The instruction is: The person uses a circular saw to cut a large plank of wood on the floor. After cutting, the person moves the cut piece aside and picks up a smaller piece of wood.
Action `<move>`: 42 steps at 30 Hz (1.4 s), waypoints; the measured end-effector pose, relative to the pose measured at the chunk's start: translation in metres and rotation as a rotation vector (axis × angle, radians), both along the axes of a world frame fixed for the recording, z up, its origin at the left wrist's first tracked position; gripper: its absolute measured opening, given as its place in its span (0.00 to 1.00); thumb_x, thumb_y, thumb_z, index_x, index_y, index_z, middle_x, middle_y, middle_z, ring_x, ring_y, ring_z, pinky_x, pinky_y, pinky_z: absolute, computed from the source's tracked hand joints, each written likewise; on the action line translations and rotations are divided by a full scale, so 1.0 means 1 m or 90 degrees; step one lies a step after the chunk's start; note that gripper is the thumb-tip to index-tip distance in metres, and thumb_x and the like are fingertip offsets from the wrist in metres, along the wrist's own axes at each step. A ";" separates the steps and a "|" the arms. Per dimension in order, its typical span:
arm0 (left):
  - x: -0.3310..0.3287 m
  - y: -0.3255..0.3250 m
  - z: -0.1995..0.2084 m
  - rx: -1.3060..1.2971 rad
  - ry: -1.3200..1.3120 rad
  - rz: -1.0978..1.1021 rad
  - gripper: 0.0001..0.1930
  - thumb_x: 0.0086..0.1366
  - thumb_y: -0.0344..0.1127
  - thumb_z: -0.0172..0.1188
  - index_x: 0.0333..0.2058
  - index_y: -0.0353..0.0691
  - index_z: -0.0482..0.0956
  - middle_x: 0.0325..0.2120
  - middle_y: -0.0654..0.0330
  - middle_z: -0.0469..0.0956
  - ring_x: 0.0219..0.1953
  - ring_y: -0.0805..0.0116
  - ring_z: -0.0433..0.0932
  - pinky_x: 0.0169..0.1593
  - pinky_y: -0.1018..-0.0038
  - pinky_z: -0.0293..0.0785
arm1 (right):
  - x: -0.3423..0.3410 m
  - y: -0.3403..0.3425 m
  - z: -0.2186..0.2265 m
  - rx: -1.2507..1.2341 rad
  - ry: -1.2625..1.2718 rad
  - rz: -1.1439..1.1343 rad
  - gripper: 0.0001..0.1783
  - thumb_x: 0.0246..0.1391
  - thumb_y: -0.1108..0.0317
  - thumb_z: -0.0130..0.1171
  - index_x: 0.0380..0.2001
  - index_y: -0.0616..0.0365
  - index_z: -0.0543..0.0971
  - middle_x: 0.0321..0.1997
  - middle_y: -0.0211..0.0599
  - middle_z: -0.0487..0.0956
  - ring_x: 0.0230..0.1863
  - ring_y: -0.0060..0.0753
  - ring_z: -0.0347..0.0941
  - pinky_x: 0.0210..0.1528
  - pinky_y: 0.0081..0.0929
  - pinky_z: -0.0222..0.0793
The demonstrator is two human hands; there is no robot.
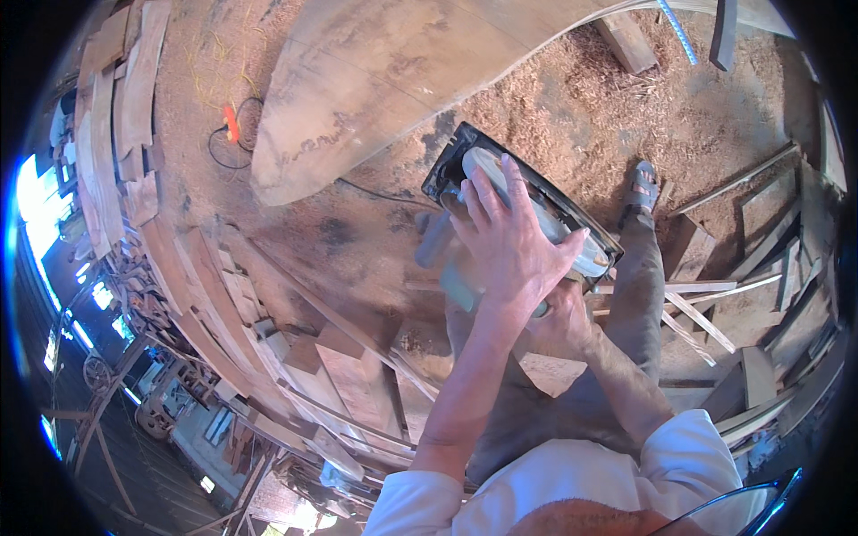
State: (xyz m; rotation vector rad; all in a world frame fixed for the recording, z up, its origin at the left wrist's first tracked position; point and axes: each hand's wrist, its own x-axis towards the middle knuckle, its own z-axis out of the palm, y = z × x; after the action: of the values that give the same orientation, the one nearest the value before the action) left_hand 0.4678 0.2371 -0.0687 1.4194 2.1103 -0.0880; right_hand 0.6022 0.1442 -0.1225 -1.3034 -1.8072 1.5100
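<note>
The left hand (514,246) is spread wide over the pale housing of a power tool (590,260), thumb set apart from the fingers; the right hand (565,314) sits at the tool's near end, partly covered by the left, so how far its fingers close cannot be told; the tool lies slantwise before the knees, its black rectangular frame (454,143) facing outward. Just beyond the frame runs the long edge of a curved wooden slab (375,89); shaving-strewn floor (572,112) gives open room between slab and sandalled foot (642,189); stacked boards (349,357) crowd the near left, loose timber (693,250) the right. The slab is smooth, dark-blotched and round-ended; the boards are rough and straight; the shavings are curled and reddish.
</note>
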 end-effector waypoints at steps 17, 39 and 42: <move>0.009 -0.006 0.013 0.076 -0.019 0.031 0.68 0.53 0.60 0.80 0.79 0.32 0.44 0.77 0.32 0.49 0.80 0.33 0.49 0.78 0.29 0.48 | 0.009 -0.002 0.024 -0.077 -0.036 0.034 0.19 0.43 0.64 0.80 0.39 0.58 0.89 0.36 0.49 0.89 0.40 0.54 0.88 0.44 0.46 0.82; -0.064 0.024 0.008 0.060 -0.070 0.061 0.70 0.52 0.60 0.81 0.80 0.37 0.42 0.78 0.29 0.45 0.80 0.29 0.48 0.78 0.29 0.45 | -0.058 0.011 -0.034 0.046 -0.067 0.070 0.18 0.46 0.61 0.79 0.36 0.59 0.85 0.29 0.49 0.86 0.32 0.56 0.85 0.37 0.48 0.80; -0.059 0.034 0.007 0.074 -0.090 0.043 0.71 0.53 0.61 0.80 0.81 0.37 0.41 0.78 0.29 0.44 0.80 0.28 0.48 0.77 0.29 0.46 | -0.040 -0.004 -0.063 0.187 -0.131 0.082 0.20 0.47 0.61 0.79 0.38 0.58 0.82 0.31 0.47 0.83 0.31 0.56 0.82 0.35 0.51 0.77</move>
State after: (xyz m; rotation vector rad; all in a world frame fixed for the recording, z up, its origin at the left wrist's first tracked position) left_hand 0.4091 0.2708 -0.0619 1.3755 2.0728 0.1602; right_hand 0.5617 0.1406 -0.1859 -1.2536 -2.1848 1.1475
